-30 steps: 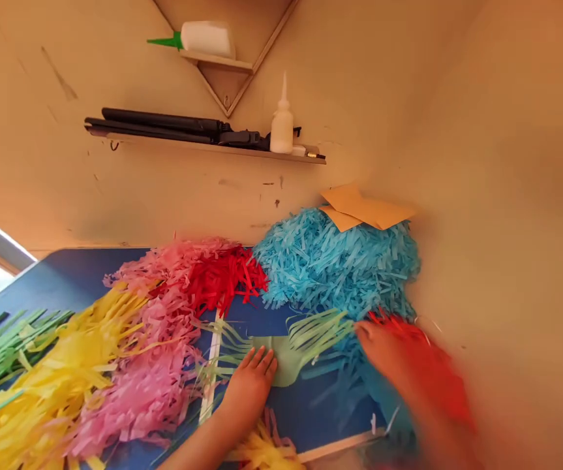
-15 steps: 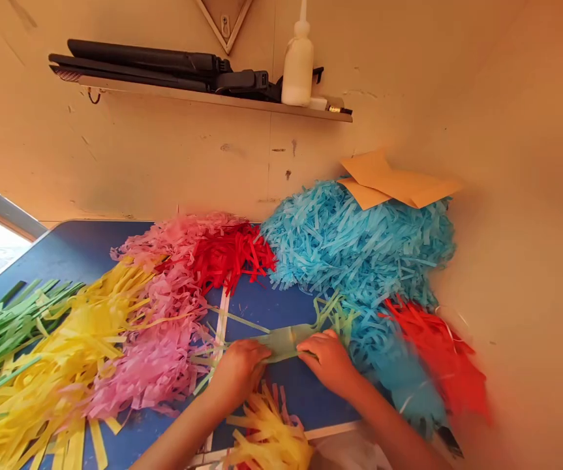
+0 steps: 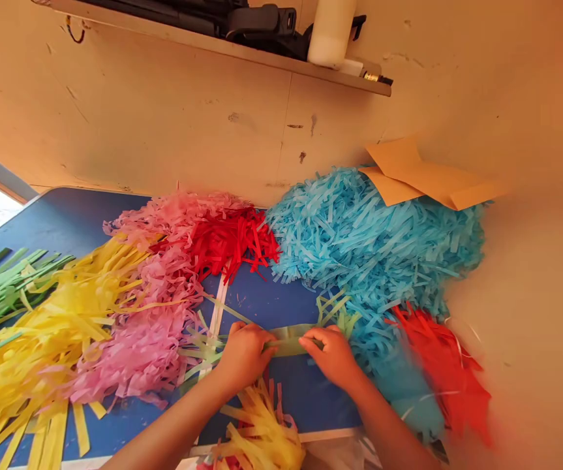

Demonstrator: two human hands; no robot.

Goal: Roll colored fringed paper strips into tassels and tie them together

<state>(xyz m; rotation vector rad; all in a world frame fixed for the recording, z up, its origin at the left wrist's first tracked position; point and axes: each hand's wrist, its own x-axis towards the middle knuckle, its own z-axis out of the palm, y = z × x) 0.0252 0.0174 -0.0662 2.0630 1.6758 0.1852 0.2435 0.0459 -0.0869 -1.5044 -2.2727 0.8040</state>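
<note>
A pale green sheet of tissue paper [image 3: 291,341], its two ends cut into fringe strips, is stretched low over the blue table [image 3: 281,297]. My left hand [image 3: 246,356] pinches its uncut middle band from the left, thumb and fingers pressed together. From the right, my right hand [image 3: 331,356] grips the same band with closed fingers. Fringe spreads out past both hands. Yellow paper strips [image 3: 261,431] mixed with some pink and red lie at the table's front edge, just below my left hand.
Fringed paper piles surround the hands: pink [image 3: 129,356], yellow [image 3: 66,313], green [image 3: 12,294], red [image 3: 232,241] and light blue [image 3: 383,241]. More red paper [image 3: 450,372] lies right. Orange paper [image 3: 423,176] tops the blue pile. A wall shelf [image 3: 213,42] holds a white bottle [image 3: 331,32].
The view has tilted down and come nearer, so the shelf sits higher in the picture. Both hands still hold the green paper, its band now looking narrower and more folded.
</note>
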